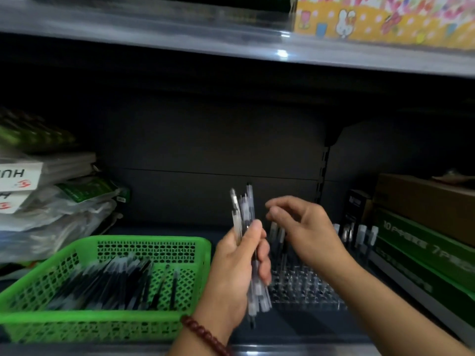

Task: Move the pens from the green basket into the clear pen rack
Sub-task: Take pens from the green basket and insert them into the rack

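Head view, single frame, motion blur throughout.

Left hand (pixel 239 268): grip closed round a bundle of pens (pixel 245 219), thumb across the front. The bundle stands near upright, with one end well above the fist and the other end out below the palm. Count not readable (blur merges the barrels).

Right hand (pixel 305 227): fingers loosely curled, thumb and forefinger tips close together. Nothing shows between them, so the grip reads as empty.

Key relation: the upper end of the bundle lies just left of the right hand, apart from it, long axis near vertical. The clear pen rack (pixel 305 289) sits on the shelf (pixel 308 327) below the right hand, just right of the green basket (pixel 102 322). The right hand is nearer to both the bundle's top and the rack. Judged next move: it draws one pen off the bundle and lowers it upright into a hole.

Standing pens (pixel 281 236) occupy the rack's back. Many loose pens (pixel 110 281) lie flat in the basket. Task judged well short of done.

Hidden: the right forearm covers the rack's right part, and the left hand its left edge. Free holes cannot be told, only glints. Green boxes (pixel 424 255) crowd the rack's right side.
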